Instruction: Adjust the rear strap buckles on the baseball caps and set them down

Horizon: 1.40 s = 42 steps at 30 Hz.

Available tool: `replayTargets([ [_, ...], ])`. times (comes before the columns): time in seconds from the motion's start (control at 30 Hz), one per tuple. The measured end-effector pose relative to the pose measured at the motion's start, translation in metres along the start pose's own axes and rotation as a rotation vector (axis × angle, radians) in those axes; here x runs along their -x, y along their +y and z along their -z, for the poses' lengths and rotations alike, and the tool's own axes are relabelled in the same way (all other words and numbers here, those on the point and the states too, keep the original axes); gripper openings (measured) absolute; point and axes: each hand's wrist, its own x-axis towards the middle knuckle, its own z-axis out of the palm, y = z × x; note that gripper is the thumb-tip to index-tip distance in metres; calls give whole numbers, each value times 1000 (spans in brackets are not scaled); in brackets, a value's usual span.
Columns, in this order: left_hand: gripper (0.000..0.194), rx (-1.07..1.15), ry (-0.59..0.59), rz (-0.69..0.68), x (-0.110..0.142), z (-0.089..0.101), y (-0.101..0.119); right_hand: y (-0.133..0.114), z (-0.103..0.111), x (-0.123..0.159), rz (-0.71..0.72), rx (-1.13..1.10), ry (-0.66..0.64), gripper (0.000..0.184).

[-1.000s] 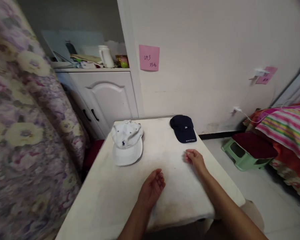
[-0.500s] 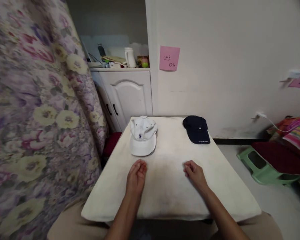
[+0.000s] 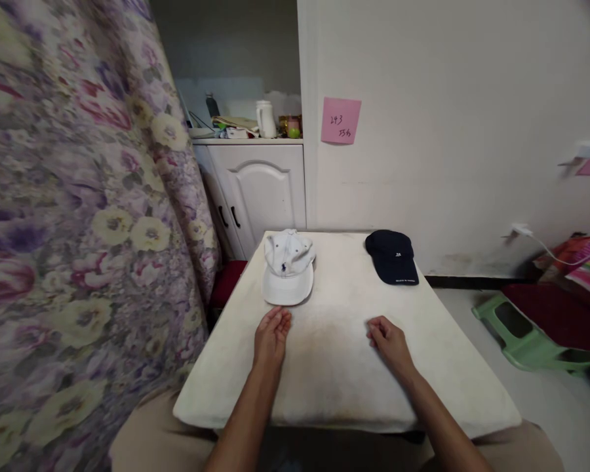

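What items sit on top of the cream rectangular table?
A white fabric baseball cap at far left and a navy fabric baseball cap at far right. The tabletop beneath and both caps' insides are covered and cannot be seen.

Interior view, light muted and diffuse; alcove (image 3: 231, 46) and space beneath table (image 3: 334, 367) shaded; faint shadow beside white cap (image 3: 291, 254); curtain (image 3: 78, 262) and green stool (image 3: 531, 351) stretched, softened edgeward; upper-right corner darkened.

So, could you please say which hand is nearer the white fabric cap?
Left. The left hand is just in front of the white fabric cap; the right hand is farther off, to its front right.
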Motion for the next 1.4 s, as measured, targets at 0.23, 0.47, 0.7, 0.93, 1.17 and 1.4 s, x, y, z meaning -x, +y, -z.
replayTargets([
  [0.23,21,-43,-26,-32,-1,2,0,1,1,-1,14,13,-12,26],
  [0.47,24,-70,-19,-57,-1,1,-1,2,1,-2,12,11,-15,25],
  [0.7,24,-106,-7,-79,0,-1,2,1,0,-1,6,-2,-14,22],
  [0.93,22,-105,7,-91,0,-3,3,0,0,-1,9,-1,-9,23],
  [1.17,19,-33,-27,-69,1,-9,7,-3,0,0,11,0,-10,22],
  [1.4,11,69,-46,-27,-1,-22,17,-1,-1,-2,-5,-13,-2,22],
])
